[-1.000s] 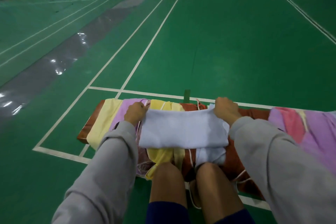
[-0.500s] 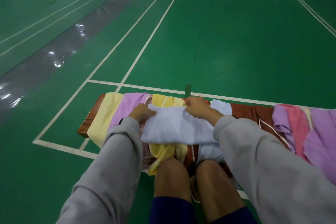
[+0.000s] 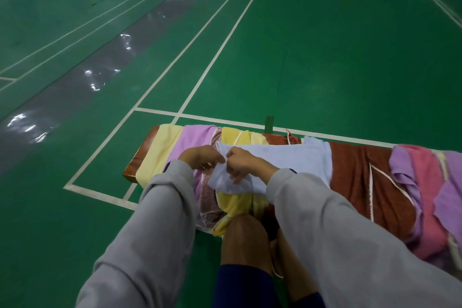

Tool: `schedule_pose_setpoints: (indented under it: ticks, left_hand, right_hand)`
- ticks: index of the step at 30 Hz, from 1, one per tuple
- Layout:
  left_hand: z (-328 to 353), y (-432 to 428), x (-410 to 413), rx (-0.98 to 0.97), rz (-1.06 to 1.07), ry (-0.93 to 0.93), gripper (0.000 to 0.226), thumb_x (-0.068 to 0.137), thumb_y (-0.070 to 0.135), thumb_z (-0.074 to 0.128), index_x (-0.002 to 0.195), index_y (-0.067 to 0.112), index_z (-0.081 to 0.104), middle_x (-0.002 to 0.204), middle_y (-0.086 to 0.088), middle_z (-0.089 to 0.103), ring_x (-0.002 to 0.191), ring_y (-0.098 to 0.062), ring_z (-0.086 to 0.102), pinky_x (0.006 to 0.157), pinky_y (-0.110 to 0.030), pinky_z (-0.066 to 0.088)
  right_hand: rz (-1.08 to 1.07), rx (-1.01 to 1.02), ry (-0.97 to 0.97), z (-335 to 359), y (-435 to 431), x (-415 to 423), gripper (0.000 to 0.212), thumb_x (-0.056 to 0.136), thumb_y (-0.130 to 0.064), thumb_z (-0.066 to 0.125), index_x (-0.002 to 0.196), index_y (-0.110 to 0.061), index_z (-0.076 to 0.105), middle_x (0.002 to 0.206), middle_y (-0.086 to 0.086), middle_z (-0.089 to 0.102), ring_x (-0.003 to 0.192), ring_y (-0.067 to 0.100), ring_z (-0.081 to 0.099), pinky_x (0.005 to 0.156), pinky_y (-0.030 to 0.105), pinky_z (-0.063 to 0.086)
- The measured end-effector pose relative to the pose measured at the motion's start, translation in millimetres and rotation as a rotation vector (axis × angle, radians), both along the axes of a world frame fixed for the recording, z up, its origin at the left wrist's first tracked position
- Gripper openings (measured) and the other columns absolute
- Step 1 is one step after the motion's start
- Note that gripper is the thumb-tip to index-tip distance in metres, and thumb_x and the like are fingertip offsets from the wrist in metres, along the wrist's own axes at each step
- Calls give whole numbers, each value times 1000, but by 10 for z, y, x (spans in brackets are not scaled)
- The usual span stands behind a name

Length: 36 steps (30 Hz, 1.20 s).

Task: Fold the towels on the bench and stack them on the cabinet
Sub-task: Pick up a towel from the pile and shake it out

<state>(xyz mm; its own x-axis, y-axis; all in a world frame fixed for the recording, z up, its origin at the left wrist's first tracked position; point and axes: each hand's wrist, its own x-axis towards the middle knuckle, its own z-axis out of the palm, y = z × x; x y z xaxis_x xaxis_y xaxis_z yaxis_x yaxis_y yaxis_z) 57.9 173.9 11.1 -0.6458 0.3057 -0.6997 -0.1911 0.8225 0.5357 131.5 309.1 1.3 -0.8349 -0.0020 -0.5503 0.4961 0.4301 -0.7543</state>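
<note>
One towel (image 3: 287,160) — left hand (image 3: 200,161), right hand (image 3: 246,164) closer

Left sleeve (image 3: 155,220): loose light-grey fabric I see at 7 o'clock, dark cuff trim.
Right sleeve (image 3: 337,227): same grey, 4 o'clock.
Shorts (image 3: 240,287): navy, 6 o'clock.

The left hand (image 3: 200,160) and right hand (image 3: 246,164) meet at the left end of the white towel (image 3: 295,160), both pinching its edge. The towel lies across the bench (image 3: 136,160), over a yellow towel (image 3: 237,201) hanging off the near side. A purple towel (image 3: 193,135) lies left and a pink towel (image 3: 422,170) lies far right. 2 knees (image 3: 246,235) show below.
</note>
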Motion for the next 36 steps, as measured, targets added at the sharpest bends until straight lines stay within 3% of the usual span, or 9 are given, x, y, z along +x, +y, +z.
schedule_pose_setpoints:
  ticks: [4, 7, 9, 16, 20, 24, 27, 31, 36]
  left_hand:
    - [106, 100, 31, 98, 61, -20, 17, 97, 4, 49, 103, -1, 64, 90, -14, 70, 61, -21, 69, 66, -34, 63]
    - [191, 254, 65, 142, 77, 8, 18, 98, 4, 50, 108, -5, 63, 98, -20, 70, 64, -22, 72, 56, -29, 60]
    - [219, 382, 89, 150, 67, 33, 27, 99, 13, 54, 116, -8, 60, 99, -23, 70, 61, -23, 70, 49, -29, 56]
    - [411, 891, 336, 116, 9, 171, 25, 95, 25, 64, 97, 0, 65, 78, -12, 67, 55, -23, 65, 53, -31, 58]
    - [429, 1226, 504, 124, -11, 211, 30, 93, 30, 72, 90, 0, 67, 79, -13, 68, 59, -27, 65, 57, -34, 59]
    - [424, 1591, 712, 152, -5, 239, 30, 88, 25, 76, 71, 6, 63, 67, -12, 63, 52, -24, 61, 54, -31, 55]
    - [373, 1856, 824, 136, -50, 232, 29, 89, 29, 75, 74, 6, 63, 70, -12, 67, 55, -26, 64, 49, -25, 50]
    - [295, 2163, 966, 139, -83, 242, 27, 92, 27, 71, 76, 7, 62, 63, -7, 69, 50, -22, 64, 39, -18, 43]
    - [103, 2373, 1045, 96, -172, 261, 26, 95, 29, 65, 78, 9, 67, 74, -7, 75, 55, -19, 64, 50, -22, 49]
  right_hand:
    - [-29, -215, -84, 173, 57, 46, 24, 102, -22, 51, 120, -8, 57, 91, 8, 62, 71, 24, 63, 66, 45, 59]
    - [-38, -309, -103, 212, 145, 61, 27, 99, -24, 60, 121, -8, 58, 106, 16, 66, 89, 27, 67, 81, 51, 62]
    - [-25, -324, -47, 191, 205, 87, 31, 95, -20, 68, 122, -9, 58, 113, 20, 68, 100, 29, 68, 80, 50, 63]
    - [-220, -256, 33, 229, 595, 257, 30, 82, 11, 70, 112, 6, 67, 108, 21, 69, 102, 41, 68, 81, 59, 61]
    - [-177, -241, 31, 263, 1016, 438, 22, 84, 9, 69, 105, 2, 71, 106, 22, 73, 94, 31, 72, 79, 45, 63]
    - [-177, -265, 39, 247, 1404, 674, 28, 91, 13, 57, 114, 2, 68, 99, 16, 72, 83, 21, 70, 58, 31, 58]
    - [-197, -255, 29, 188, 1650, 803, 27, 94, 14, 48, 111, 5, 66, 104, 22, 70, 78, 19, 68, 53, 27, 52]
    - [-255, -170, 34, 84, 1903, 928, 33, 96, 15, 41, 86, -8, 64, 76, 7, 63, 62, 11, 61, 45, 21, 45]
    - [-203, 21, -31, -89, 2101, 1011, 25, 85, 14, 47, 81, -7, 60, 69, 12, 50, 58, 22, 50, 48, 27, 39]
